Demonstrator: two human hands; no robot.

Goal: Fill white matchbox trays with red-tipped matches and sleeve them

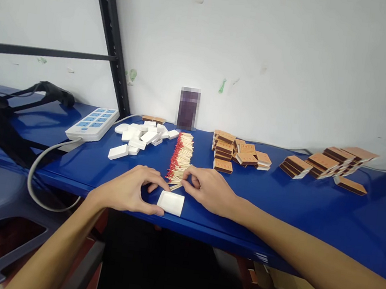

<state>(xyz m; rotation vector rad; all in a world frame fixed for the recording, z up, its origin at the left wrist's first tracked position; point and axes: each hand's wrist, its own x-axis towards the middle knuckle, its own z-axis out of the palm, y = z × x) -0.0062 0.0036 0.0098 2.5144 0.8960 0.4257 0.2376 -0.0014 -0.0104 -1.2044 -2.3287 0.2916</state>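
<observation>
Blue table [277, 207], left hand [126, 192] pinching white tray [170, 202], right hand [208, 191] fingertips pinched on matches [180, 158]

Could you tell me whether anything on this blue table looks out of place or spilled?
Nothing looks spilled or damaged. The red-tipped wooden matches lie in a tidy row. Only the small white cardboard trays sit in a loose jumble, with a stray tray apart from the heap.

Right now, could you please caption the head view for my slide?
Left hand holds a white tray on the blue table; right hand touches the match pile at its near end.
</observation>
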